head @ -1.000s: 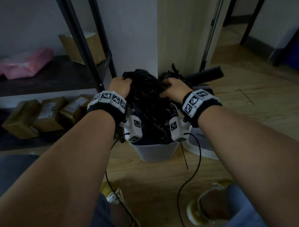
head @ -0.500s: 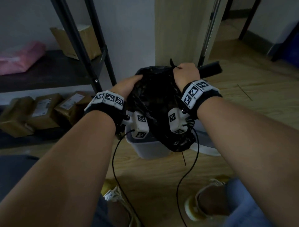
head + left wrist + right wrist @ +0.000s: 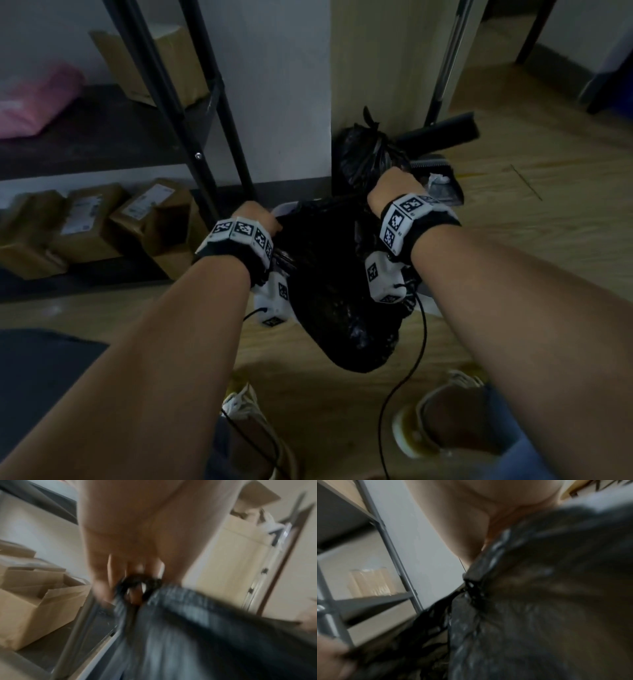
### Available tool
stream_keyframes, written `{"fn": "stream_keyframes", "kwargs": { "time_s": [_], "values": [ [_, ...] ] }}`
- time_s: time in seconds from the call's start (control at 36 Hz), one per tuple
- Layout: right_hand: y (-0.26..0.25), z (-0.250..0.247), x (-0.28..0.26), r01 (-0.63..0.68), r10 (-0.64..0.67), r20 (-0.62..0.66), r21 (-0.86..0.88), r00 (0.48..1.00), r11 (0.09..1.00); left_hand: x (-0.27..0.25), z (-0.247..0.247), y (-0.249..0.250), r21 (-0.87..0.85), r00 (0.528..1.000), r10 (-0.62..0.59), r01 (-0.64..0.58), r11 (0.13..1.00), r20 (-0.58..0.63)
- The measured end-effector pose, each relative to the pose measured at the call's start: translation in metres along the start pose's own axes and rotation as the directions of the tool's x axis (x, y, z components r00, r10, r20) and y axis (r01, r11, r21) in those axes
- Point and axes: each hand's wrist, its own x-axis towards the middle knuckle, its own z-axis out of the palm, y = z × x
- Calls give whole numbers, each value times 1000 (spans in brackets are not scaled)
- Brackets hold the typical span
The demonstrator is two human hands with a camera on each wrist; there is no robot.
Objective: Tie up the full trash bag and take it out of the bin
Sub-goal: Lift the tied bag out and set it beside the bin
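The black trash bag (image 3: 346,308) hangs between my two hands, its bottom sagging low over the wooden floor. My left hand (image 3: 258,219) grips the bag's top edge on the left. In the blurred left wrist view its fingers (image 3: 135,574) curl round a bunched black strip of the bag (image 3: 188,635). My right hand (image 3: 392,186) grips the top edge on the right; in the right wrist view the bag (image 3: 547,601) covers its fingers. The top edge is stretched taut between the hands. A piece of the pale bin rim (image 3: 286,208) shows behind my left hand.
A second, knotted black bag (image 3: 364,150) stands against the wall behind, beside a dustpan (image 3: 442,186) and a black handle (image 3: 442,132). A black metal shelf (image 3: 219,130) with cardboard boxes (image 3: 85,219) is to the left. My shoes (image 3: 438,421) and cables (image 3: 419,346) are below.
The bag has come up out of the bin and now hangs nearer to me. My hands have moved apart and pulled its top edge taut.
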Motion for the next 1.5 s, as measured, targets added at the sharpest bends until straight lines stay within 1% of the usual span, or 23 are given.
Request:
{"fn": "stream_keyframes", "kwargs": {
  "time_s": [0.11,0.19,0.28,0.33,0.42,0.53,0.58,0.64,0.69,0.72,0.81,0.83,0.86,0.92,0.94,1.0,1.03,1.08,1.17,1.22,1.28,1.36,1.5],
  "values": [
    [4,9,9,13,-12,-47,25,999,1000,19,1,-3,-41,986,79,-85,996,-146],
    [2,10,19,-2,6,-83,46,997,999,29,-1,3,-116,961,81,-115,987,-264],
    [-3,11,27,-41,49,-115,66,992,997,47,0,8,-170,960,23,-72,983,-278],
    [-8,13,35,-95,105,-115,91,988,991,56,0,11,-162,966,-6,-38,986,-259],
    [-11,18,46,-163,177,-96,133,980,978,70,1,9,-121,980,-21,-3,993,-195],
    [-10,26,52,-155,171,-107,141,979,978,86,7,-1,-139,977,-53,24,990,-208],
    [-13,31,53,-165,181,-108,142,978,976,89,12,-3,-241,964,-101,40,970,-247],
    [-17,38,56,-217,235,-104,159,966,963,90,16,-2,-306,941,-147,50,951,-304],
    [-18,43,58,-242,263,-97,189,960,952,89,20,1,-357,935,-165,44,933,-315],
    [-17,45,59,-231,251,-79,196,965,953,88,22,4,-378,929,-172,38,925,-328],
    [-11,51,62,-185,194,-35,174,980,967,84,28,16,-361,875,-182,9,932,-448],
    [-9,51,62,-178,186,-34,170,982,969,82,29,18,-332,867,-155,-12,943,-474],
    [-10,53,62,-175,184,-36,171,982,970,78,30,21,-292,873,-90,-62,954,-479],
    [-9,54,61,-174,184,-35,180,982,968,73,32,24,-206,899,103,-207,956,-425],
    [-8,55,62,-168,179,-42,187,983,968,70,34,25,-162,908,179,-256,953,-377],
    [-7,58,61,-144,158,-49,211,986,967,67,42,27,-74,919,282,-312,947,-274],
    [-7,60,60,-126,139,-42,228,989,965,65,48,28,-31,925,307,-322,946,-223],
    [-7,63,57,-58,73,-46,256,996,965,63,56,27,45,938,303,-300,953,-169],
    [-7,63,53,60,-39,-91,240,995,969,66,60,20,107,944,291,-277,955,-153],
    [-10,64,51,144,-132,-72,192,989,971,67,59,17,109,949,276,-262,959,-154],
    [-11,69,52,196,-193,-36,114,981,974,68,58,14,97,950,259,-245,965,-174],
    [-12,79,59,208,-209,5,59,978,976,70,55,10,95,959,219,-204,974,-183],
    [-8,87,76,181,-183,44,40,982,983,83,49,5,160,984,129,-110,981,-119]
  ]
}}
